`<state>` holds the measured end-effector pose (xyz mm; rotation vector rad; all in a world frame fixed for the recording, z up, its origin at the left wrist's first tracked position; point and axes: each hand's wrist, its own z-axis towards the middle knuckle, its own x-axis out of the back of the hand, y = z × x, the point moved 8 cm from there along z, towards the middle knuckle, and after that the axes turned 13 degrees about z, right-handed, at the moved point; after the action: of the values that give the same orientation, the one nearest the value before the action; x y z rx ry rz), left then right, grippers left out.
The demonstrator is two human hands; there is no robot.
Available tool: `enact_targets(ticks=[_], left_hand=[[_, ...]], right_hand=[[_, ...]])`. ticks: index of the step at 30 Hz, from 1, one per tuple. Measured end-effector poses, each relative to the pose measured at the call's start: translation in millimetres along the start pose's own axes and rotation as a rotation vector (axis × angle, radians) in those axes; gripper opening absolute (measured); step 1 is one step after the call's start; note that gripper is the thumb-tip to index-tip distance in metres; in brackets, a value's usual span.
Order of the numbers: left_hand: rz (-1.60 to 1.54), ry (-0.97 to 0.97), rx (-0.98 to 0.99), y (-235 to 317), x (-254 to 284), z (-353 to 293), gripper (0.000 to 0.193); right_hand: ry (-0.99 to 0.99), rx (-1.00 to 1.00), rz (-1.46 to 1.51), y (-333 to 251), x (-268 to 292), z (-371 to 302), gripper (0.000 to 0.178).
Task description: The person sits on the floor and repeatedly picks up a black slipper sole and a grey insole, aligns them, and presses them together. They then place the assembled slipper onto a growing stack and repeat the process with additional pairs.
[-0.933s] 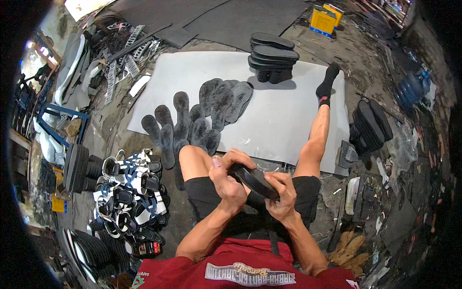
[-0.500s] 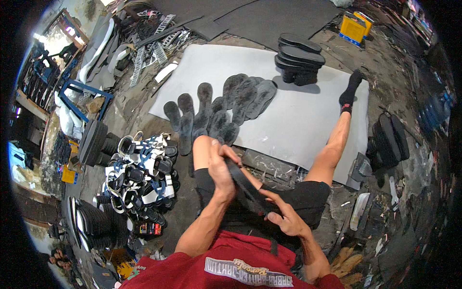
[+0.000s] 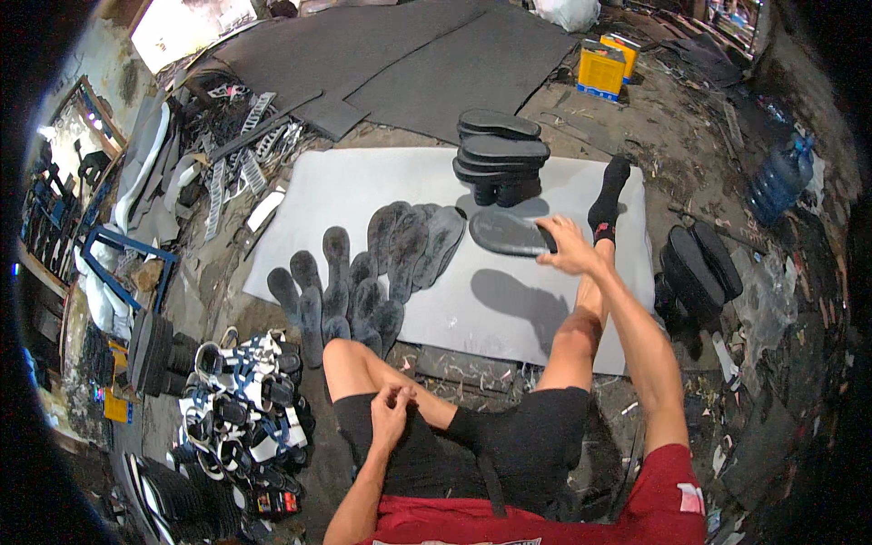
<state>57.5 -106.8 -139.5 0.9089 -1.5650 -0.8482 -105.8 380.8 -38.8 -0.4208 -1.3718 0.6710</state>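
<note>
My right hand [image 3: 572, 247] reaches forward and grips one end of a dark grey shoe sole [image 3: 509, 233]. The sole is held above the pale grey sheet [image 3: 436, 336], and its shadow falls on the sheet below. Just beyond it stands a stack of black soles [image 3: 500, 154]. To the left, several fuzzy dark insoles [image 3: 397, 241] lie overlapping in a fan, partly on the sheet. My left hand [image 3: 391, 413] rests by my thigh with its fingers curled together; whatever is in them, if anything, cannot be made out.
A heap of white and navy sandal uppers [image 3: 245, 400] lies at left, near stacked soles [image 3: 182, 495]. More black soles [image 3: 699, 263] stand at right. Dark sheets [image 3: 436, 73], yellow boxes [image 3: 601, 68] and a blue water jug [image 3: 783, 180] are farther off. My leg stretches across the sheet.
Both hands held a dark sole over my lap. My left hand has let go and dropped to my thigh; my right hand has carried the sole forward over the sheet. The view has shifted.
</note>
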Motion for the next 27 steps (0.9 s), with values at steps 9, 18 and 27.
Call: enact_targets(ticks=[9, 18, 27], left_hand=[[0.267, 0.05, -0.044, 1.3, 8.5, -8.5, 0.015], [0.442, -0.029, -0.062, 11.0, -16.7, 3.6, 0.016], [0.428, -0.03, -0.161, 36.2, -9.3, -10.8, 0.02]], right_hand=[[0.087, 0.072, -0.108, -7.4, 86.8, 212.5, 0.069], [0.205, 0.131, 0.048, 34.2, -96.5, 58.2, 0.036], [1.787, -0.752, 0.477, 138.5, 127.4, -347.4, 0.077]])
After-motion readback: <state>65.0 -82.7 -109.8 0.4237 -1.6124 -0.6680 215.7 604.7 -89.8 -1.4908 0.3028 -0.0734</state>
